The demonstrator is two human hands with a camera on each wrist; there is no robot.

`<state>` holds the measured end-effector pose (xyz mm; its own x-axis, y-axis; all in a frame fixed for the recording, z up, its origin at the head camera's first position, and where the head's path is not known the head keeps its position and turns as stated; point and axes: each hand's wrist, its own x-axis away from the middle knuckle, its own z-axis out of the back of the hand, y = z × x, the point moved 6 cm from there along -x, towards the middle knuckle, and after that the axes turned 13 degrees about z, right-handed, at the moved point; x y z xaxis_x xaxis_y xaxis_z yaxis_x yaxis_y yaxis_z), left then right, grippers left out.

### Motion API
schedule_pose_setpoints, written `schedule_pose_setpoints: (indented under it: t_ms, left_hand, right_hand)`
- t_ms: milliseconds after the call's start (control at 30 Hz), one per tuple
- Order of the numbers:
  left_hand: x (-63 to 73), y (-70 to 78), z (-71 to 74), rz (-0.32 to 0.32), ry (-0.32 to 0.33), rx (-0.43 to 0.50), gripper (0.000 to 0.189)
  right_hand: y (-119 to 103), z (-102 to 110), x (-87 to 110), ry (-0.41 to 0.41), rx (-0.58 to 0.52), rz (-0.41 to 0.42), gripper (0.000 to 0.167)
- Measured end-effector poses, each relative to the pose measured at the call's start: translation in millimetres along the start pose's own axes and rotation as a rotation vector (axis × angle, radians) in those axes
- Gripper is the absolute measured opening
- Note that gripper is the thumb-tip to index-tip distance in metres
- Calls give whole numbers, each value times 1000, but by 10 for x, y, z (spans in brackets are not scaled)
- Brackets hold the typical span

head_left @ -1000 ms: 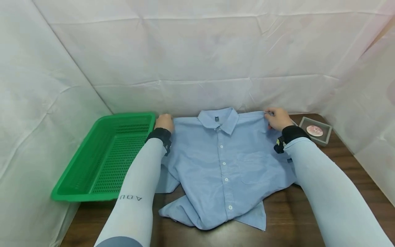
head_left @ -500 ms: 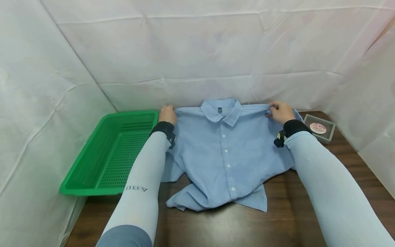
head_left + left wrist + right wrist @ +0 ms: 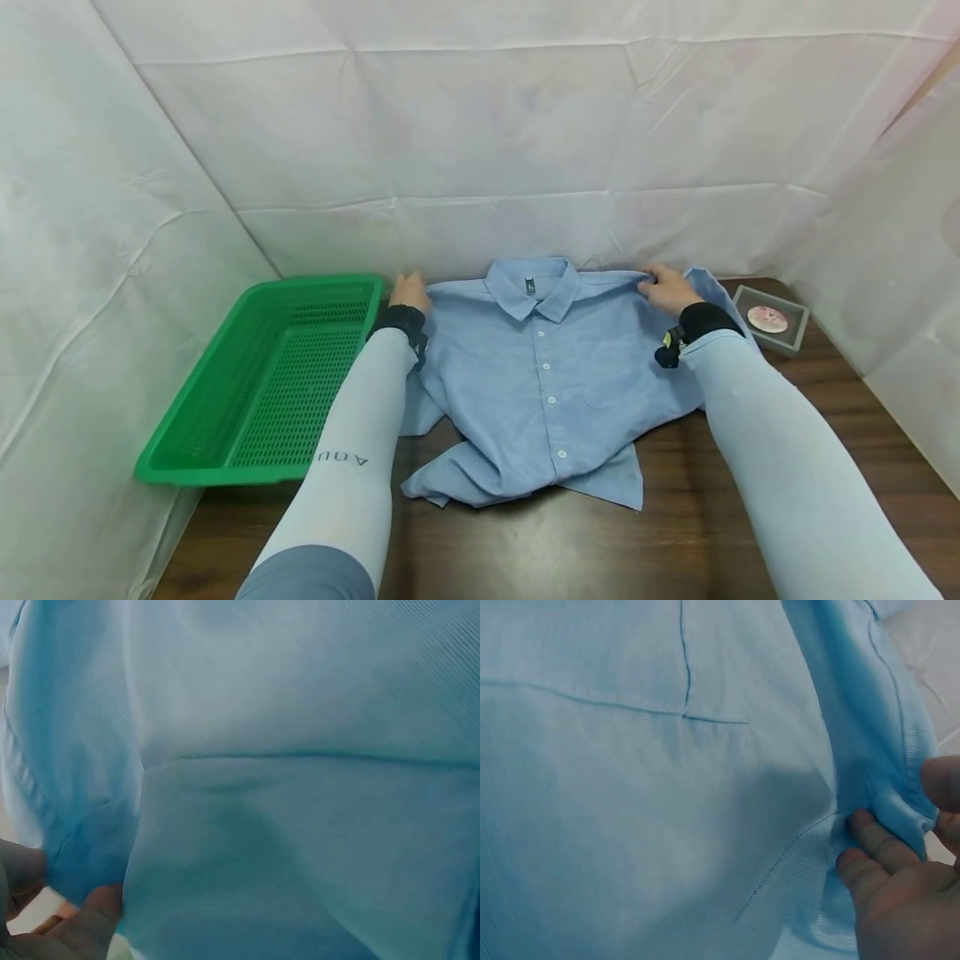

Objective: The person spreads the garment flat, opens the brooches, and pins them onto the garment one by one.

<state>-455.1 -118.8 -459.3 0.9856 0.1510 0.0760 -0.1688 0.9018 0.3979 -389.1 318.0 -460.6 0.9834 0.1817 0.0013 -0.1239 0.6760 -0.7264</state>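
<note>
A light blue button-up shirt (image 3: 540, 375) lies front up on the dark wooden table, its collar towards the back wall and its hem partly folded and uneven. My left hand (image 3: 410, 293) grips the shirt's shoulder on the left. In the left wrist view, thumb and fingers (image 3: 97, 915) pinch a gathered bit of the cloth. The opposite shoulder is held by my right hand (image 3: 670, 290). From the right wrist camera, the cloth bunches between the thumb and the curled fingers (image 3: 889, 851). The right sleeve's cloth stands up a little behind that wrist.
A green plastic basket (image 3: 198, 350) stands close to my left forearm, over the table's left edge. At the back right corner sits a small grey tray (image 3: 798, 329) with a pink oval piece (image 3: 767, 319) in it. White sheeting (image 3: 480, 125) walls the back and sides.
Both hands keep hold of the shoulders. The shirt's hem has drawn back towards the wall, baring more table in front. Between the frames the shirt's top rose and then came down slightly.
</note>
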Motion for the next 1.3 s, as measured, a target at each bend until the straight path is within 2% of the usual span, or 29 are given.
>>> schedule_pose_setpoints:
  t_ms: [67,133,233,300,433,567,800,1000,1200,1300]
  left_hand:
    - [-32,-50,-82,14,-41,-25,34]
    - [-37,-76,-169,23,-113,-42,40]
    - [5,-72,-258,23,-213,-45,52]
    - [44,-58,-282,26,-247,-26,59]
    - [184,-2,-266,19,-236,-17,64]
    - [308,83,-229,-11,-215,-14,63]
    - [423,219,-131,-128,-130,-4,56]
    - [644,346,18,-182,-142,56,51]
    - [836,363,18,-231,-118,71,42]
    - [915,313,-31,-265,-74,93,32]
  right_hand:
    - [-5,-35,-1,-50,-26,-8,56]
    - [12,-75,-8,-97,-52,-23,61]
    - [72,-131,-31,-163,-66,-32,70]
    - [92,-155,-56,-189,-54,-18,73]
    - [57,-132,-29,-189,-13,31,75]
    - [-36,-78,37,-171,-47,55,72]
    - [-206,59,148,-65,-82,69,70]
    - [-251,212,231,-17,-27,93,71]
    - [-279,287,318,5,46,156,51]
    - [-301,299,376,12,99,185,48]
